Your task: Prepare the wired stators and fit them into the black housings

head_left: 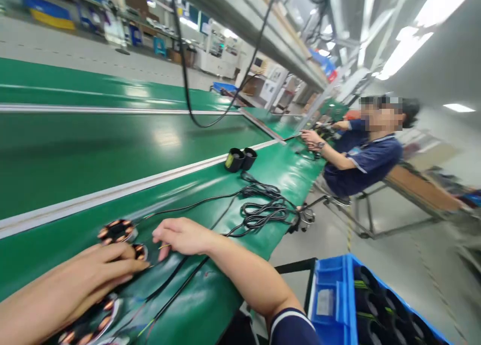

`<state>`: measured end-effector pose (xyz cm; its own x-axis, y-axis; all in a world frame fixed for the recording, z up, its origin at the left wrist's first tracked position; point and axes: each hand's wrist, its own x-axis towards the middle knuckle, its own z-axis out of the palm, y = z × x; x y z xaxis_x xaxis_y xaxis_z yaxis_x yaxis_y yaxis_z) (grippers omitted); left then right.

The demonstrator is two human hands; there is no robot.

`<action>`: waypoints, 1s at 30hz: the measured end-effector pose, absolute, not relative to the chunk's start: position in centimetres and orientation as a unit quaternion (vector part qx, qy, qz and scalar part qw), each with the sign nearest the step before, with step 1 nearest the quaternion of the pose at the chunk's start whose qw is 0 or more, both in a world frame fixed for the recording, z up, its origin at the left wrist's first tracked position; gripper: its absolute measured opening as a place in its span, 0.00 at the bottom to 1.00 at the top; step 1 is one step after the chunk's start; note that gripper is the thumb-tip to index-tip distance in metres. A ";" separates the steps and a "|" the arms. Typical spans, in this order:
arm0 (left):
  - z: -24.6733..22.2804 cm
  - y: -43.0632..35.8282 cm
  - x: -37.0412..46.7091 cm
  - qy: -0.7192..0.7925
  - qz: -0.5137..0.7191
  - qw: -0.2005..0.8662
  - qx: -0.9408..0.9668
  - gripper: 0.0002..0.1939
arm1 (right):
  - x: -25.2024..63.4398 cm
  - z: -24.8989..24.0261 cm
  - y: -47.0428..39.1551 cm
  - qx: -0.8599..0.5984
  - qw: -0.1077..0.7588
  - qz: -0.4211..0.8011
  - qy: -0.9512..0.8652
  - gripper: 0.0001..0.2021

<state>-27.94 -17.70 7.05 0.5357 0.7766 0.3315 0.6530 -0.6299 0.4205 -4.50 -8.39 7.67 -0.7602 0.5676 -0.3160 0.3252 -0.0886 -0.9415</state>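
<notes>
My left hand (107, 267) is closed around a small motor stator (141, 251) with copper windings, mostly covered by my fingers. Just right of it, my right hand (182, 237) pinches a thin yellow wire (164, 246). Another stator (117, 231) lies on the green mat beyond my left hand, with a black cable running from it. Nearer to me, partly under my left wrist, lies a further copper-wound stator (107, 320). Black cables with bare coloured wire ends (148, 325) cross the mat below my right hand.
Coiled black cables (263, 209) lie to the right on the green bench. Two black cylindrical housings (234, 160) stand by the white rail (150, 182). A blue crate (332, 285) of black housings sits low right. A co-worker (364, 159) sits farther along; a cable loop (203, 125) hangs overhead.
</notes>
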 end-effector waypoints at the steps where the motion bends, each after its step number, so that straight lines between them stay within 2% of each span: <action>1: 8.2 -18.1 -27.8 0.412 0.206 0.154 0.874 0.20 | -4.1 7.8 -8.6 -0.321 0.081 0.657 -0.678 0.10; 3: 10.3 -18.6 -27.8 0.419 0.156 0.222 0.866 0.17 | -3.4 8.2 -8.7 -0.301 0.108 0.651 -0.688 0.10; 5: 11.6 -18.6 -28.0 0.453 0.182 0.232 0.841 0.17 | -3.0 8.7 -8.3 -0.297 0.201 0.614 -0.703 0.12; 7: 12.0 -18.3 -28.4 0.509 0.228 0.172 0.812 0.22 | -3.2 9.6 -7.5 -0.304 0.300 0.529 -0.733 0.15; 9: 11.6 -17.6 -28.7 0.550 0.245 0.098 0.793 0.27 | -4.1 10.5 -6.7 -0.300 0.340 0.432 -0.779 0.16; 11: 10.7 -17.0 -28.7 0.553 0.230 0.066 0.798 0.30 | -5.4 11.1 -5.9 -0.287 0.332 0.361 -0.823 0.15; 13: 9.7 -16.6 -28.8 0.533 0.211 0.066 0.817 0.29 | -6.7 11.0 -5.3 -0.283 0.283 0.343 -0.850 0.15; 16: 8.9 -16.5 -29.1 0.508 0.192 0.078 0.836 0.26 | -7.8 9.8 -4.7 -0.294 0.175 0.399 -0.851 0.18; 18: 8.8 -16.6 -29.3 0.502 0.183 0.087 0.841 0.24 | -7.8 9.1 -4.6 -0.286 0.137 0.472 -0.823 0.19; 23: 9.6 -16.5 -29.4 0.487 0.153 0.126 0.851 0.23 | -7.5 8.0 -4.6 -0.327 0.166 0.642 -0.673 0.11; 30: 10.6 -17.1 -29.4 0.489 0.144 0.166 0.844 0.23 | -7.1 8.6 -4.5 -0.332 0.141 0.648 -0.671 0.09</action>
<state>-29.37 -17.08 10.58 0.4806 0.8732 0.0805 0.7774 -0.4667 0.4217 -7.10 -4.48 8.60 -0.7396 0.6285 -0.2409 0.2624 -0.0604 -0.9631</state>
